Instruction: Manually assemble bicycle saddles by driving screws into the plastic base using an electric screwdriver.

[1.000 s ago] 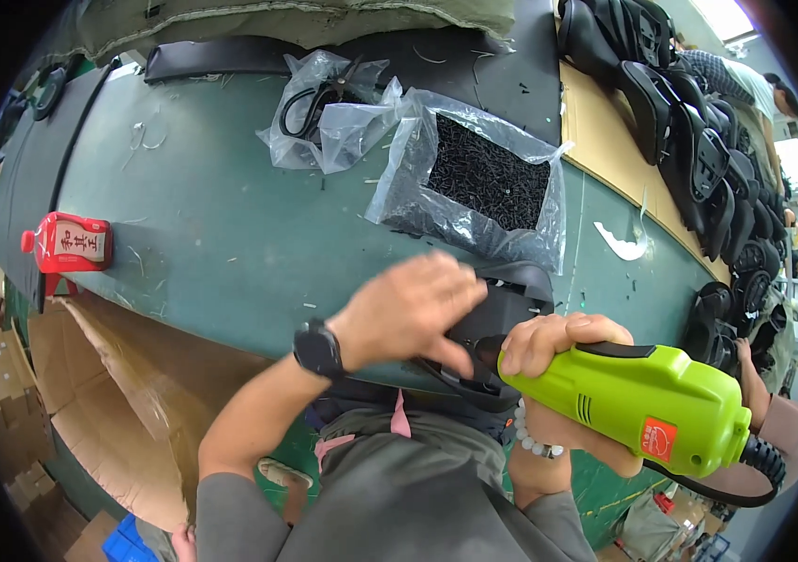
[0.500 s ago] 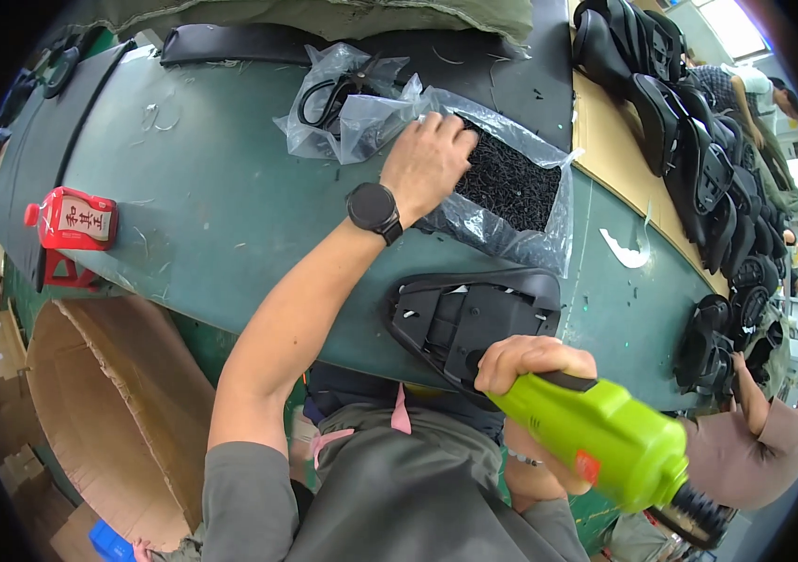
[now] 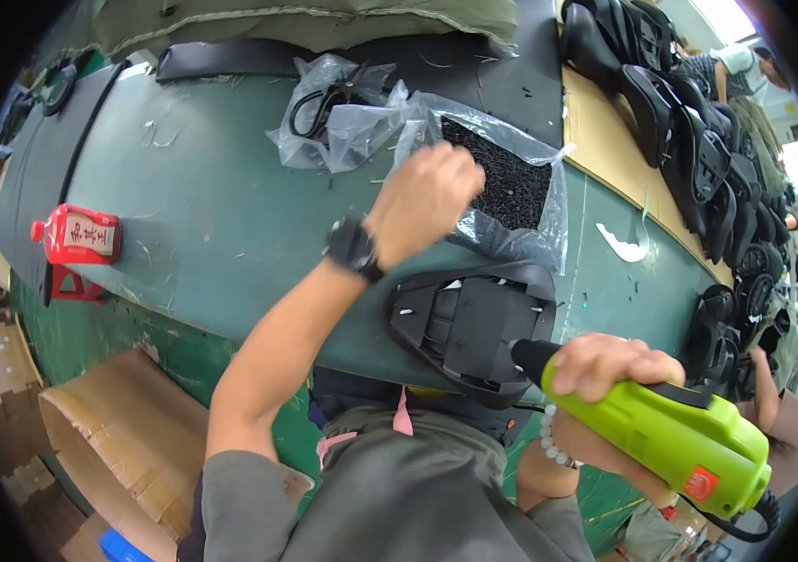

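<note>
My right hand (image 3: 610, 365) is wrapped round a bright green electric screwdriver (image 3: 675, 436). The tool's black nose points left, at the near right edge of a black plastic seat shell (image 3: 483, 328). That shell lies with its ribbed side up at the table's near edge. My left hand (image 3: 427, 197), a dark watch on its wrist, hovers just left of an opened clear plastic bag full of small black screws (image 3: 516, 187). Its fingers are curled together and slightly blurred; whatever they hold, if anything, is hidden.
Beyond my left hand lie black-handled scissors (image 3: 324, 108) on crumpled plastic. A red jug (image 3: 80, 234) stands at the left. Stacked black seat shells (image 3: 675, 122) line the right side, near other people. A large cardboard box (image 3: 127, 431) sits on the floor at lower left.
My left hand has drawn back from the screw bag, down and slightly left. My right hand has moved the screwdriver to the right, its nose now showing beside the shell.
</note>
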### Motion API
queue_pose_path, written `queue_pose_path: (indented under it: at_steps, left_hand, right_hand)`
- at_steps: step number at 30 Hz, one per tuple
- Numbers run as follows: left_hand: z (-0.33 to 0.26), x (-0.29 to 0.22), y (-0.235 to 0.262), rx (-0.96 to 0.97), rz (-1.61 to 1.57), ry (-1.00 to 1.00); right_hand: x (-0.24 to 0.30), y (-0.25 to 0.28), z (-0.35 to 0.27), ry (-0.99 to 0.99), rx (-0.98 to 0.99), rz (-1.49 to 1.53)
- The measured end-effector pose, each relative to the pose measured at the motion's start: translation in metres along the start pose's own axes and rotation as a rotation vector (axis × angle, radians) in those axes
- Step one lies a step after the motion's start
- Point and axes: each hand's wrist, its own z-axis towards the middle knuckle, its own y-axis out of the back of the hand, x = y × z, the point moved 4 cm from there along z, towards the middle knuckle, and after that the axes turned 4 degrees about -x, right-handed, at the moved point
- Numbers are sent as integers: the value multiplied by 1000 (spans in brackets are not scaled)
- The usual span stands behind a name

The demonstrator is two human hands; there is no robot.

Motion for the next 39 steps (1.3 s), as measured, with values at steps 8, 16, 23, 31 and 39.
queue_pose_path:
  at_steps: [8,16,23,31,39]
  left_hand:
    - [-54,-111,28,91,-226,-261]
    - [-49,-126,30,123,-200,-323]
    - [-32,-112,46,62,-310,-228]
    - [-63,-41,-35,666,-855,545]
    - [-168,94,170,-911,-637,1125]
  right_hand:
    - [13,6,4,54,9,27]
    - [28,15,-6,55,-98,-32]
    - [32,24,-13,33,-173,64]
    - [53,38,-5,-110,-182,333]
    - [37,52,-8,-146,-253,374]
